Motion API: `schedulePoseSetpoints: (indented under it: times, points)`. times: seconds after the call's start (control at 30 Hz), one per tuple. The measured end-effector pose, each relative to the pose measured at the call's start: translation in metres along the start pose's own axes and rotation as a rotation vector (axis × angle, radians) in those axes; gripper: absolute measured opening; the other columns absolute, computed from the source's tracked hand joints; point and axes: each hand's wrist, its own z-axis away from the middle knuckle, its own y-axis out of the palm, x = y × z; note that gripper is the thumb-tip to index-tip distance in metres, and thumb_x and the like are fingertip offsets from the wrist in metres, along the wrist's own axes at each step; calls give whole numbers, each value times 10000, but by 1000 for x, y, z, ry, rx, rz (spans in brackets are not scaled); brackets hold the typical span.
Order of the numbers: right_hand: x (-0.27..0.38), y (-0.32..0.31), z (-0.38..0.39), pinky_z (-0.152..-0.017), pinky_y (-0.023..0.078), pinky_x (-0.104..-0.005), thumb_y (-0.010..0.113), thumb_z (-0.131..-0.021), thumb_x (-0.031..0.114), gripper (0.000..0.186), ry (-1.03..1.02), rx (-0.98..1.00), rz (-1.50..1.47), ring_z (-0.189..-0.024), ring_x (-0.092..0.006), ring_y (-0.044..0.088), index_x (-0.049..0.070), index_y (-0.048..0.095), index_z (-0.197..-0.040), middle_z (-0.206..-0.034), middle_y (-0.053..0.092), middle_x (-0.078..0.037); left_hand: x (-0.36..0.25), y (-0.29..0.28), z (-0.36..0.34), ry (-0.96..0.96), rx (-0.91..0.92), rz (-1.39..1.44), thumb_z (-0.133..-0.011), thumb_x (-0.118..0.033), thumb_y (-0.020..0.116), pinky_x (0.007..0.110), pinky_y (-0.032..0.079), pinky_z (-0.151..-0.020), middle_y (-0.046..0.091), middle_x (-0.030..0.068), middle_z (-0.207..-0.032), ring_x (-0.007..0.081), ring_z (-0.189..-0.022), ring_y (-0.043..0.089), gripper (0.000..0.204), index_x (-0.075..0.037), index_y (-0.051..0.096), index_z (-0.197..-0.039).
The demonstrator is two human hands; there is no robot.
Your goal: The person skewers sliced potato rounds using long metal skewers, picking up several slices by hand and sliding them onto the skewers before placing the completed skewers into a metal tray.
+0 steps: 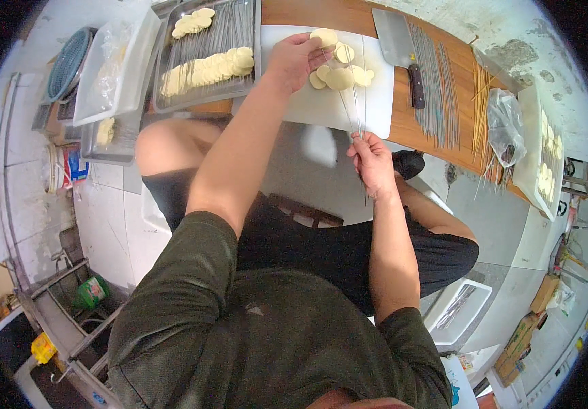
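My left hand (pixel 297 63) is closed on a round, pale yellow potato slice (pixel 323 38) over the white cutting board (pixel 294 102). In my right hand (pixel 374 160), near the board's front edge, several thin metal skewers (pixel 349 112) are gripped by their lower ends. They point away from me, toward the slices. One potato slice (pixel 339 79) appears to sit at the skewer tips, as does another (pixel 344 52) farther out; whether both are pierced I cannot tell. More slices (pixel 362 76) are on the board behind them.
At left, a metal tray (pixel 205 102) holds skewered slices beside a white bin (pixel 134 68). Right of the board lie a cleaver (pixel 394 41), loose metal skewers (pixel 434 88) and bamboo sticks (pixel 481 112). Beyond are a plastic bag (pixel 505 126) and a white tray (pixel 532 180) of slices.
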Motion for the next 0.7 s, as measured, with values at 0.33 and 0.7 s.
schedulePoseSetpoints:
  times: [0.33,0.7]
  points:
    - [-2,1,-2,-468,338,-193,544,-928,150,117,-14,-3,-26,-517,-44,425,59,612,-957,-680,578,9,7,4,8,-45,-6,-11,-919,-95,542,338,559,-846,597,160,-1106,268,-969,644,292,80,489,-1146]
    - [-1,5,-2,-449,328,-187,550,-928,159,119,-16,14,-48,-498,-40,422,59,608,-957,-677,576,11,9,12,19,1,-77,-93,-917,-171,556,326,555,-771,621,166,-1045,244,-864,657,374,100,493,-1167]
